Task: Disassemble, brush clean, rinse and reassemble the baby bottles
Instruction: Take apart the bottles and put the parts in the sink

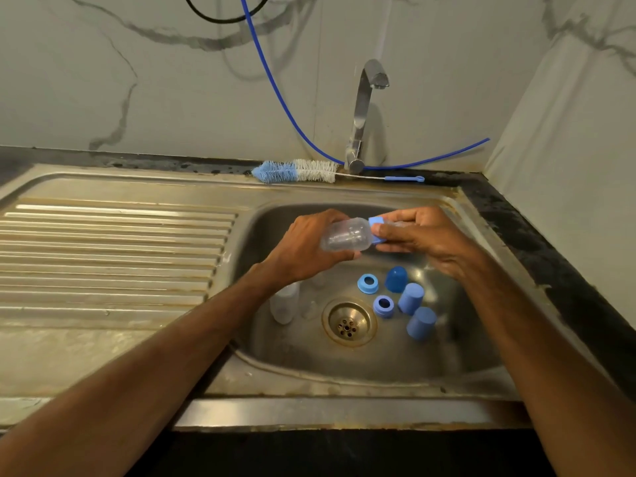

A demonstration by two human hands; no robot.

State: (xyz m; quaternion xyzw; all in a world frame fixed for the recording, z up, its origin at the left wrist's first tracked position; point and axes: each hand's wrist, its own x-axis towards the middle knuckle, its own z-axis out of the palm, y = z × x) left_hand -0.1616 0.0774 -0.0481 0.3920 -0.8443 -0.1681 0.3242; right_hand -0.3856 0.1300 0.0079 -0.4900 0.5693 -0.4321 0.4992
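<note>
L hand (306, 249) grips clear bottle (346, 235) horizontally over sink (481, 346); R hand (423, 235) pinches its blue collar (377, 230); brush (299, 171) behind basin

Steel sink (113, 342), blue caps (411, 298) inside

The right hand (425, 235) covers most of the blue ring (375, 222) & whatever is past it. The left hand (306, 251) hides the held bottle (344, 235) at its left end. A 2nd bottle (285, 304) lies half under the left wrist, v. blurry. Clear bits (309, 309) beside it: can't tell what. Blue hose (275, 84) & black cable (220, 18) are cut off at top.
</note>
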